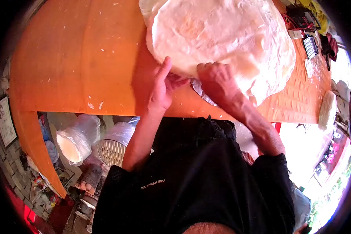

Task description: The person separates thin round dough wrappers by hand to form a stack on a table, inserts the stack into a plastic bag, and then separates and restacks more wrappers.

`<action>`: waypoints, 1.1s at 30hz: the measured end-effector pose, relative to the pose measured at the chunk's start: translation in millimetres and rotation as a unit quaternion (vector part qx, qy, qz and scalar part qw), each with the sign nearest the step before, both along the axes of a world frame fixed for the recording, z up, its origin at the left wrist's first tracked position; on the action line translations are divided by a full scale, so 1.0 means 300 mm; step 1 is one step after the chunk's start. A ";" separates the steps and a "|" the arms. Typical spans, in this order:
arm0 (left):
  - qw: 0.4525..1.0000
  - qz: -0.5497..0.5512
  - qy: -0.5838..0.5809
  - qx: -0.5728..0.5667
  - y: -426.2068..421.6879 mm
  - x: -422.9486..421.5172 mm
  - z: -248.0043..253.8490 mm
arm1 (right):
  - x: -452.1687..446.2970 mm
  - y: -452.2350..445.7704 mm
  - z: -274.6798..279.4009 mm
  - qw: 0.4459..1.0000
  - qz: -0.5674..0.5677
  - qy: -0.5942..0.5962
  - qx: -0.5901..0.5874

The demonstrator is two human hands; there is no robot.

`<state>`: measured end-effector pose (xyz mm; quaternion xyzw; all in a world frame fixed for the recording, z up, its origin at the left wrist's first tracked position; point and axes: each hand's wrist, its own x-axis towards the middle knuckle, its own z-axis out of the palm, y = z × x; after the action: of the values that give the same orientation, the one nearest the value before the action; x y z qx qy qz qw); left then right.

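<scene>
A pile of large, pale, thin flatbreads [222, 35] with wrinkled, uneven edges lies on the orange table, running out of view at the top. My right hand [218, 80] is closed at the pile's near edge, its knuckles up and the fingertips hidden; it appears to grip the top flatbread's rim. To the left of it, my left hand [163, 89] is at the same edge with the thumb raised and the fingers apart, reaching toward the rim. Below the right hand, a strip of shiny, silvery sheet [201, 93] shows under the pile.
The orange table [66, 58] carries a few pale crumbs. At its far right are a calculator [310, 46] and dark items. Below stand a plastic-wrapped roll [76, 138] and a slatted round basket [111, 151]. A wrapped pale bundle [327, 110] sits by the right edge.
</scene>
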<state>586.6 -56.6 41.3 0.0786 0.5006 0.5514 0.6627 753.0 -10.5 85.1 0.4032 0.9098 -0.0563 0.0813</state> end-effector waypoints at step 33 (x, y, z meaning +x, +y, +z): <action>0.982 0.174 -0.024 0.075 0.044 -0.200 -0.050 | 0.503 0.602 -0.160 0.830 -0.225 0.398 -0.318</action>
<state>526.8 -43.4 26.3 0.0271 0.4475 0.6959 0.5609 903.9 170.2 37.0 0.4909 0.6794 -0.5152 -0.1789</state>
